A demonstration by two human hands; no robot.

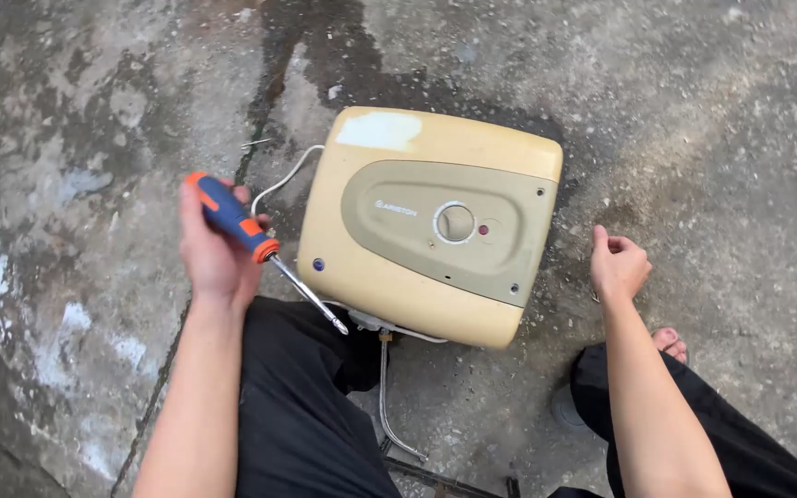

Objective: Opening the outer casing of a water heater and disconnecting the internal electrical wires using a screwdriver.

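Blue-and-orange screwdriver [260,249] clamped in left hand [214,249], handle up and away, shaft slanting down toward the heater [431,221], tip hanging just off its near left corner, not touching. Long axis roughly diagonal, from upper left to lower right.

Heater lying flat on the concrete floor [66,138], face up, dial [456,223] at centre of a tan panel. Small screws at the panel's corners, right of the tip; a blue dot [318,264] on the heater's face closest to it.

Left hand nearer the heater than right hand [618,266], which sits just off the heater's right edge, fingers loosely curled, holding nothing visible.

White cable [283,180] curling out behind the heater's left side; metal hose [385,397] trailing from its near edge between black-trousered knees. Floor wet and stained beyond the heater.
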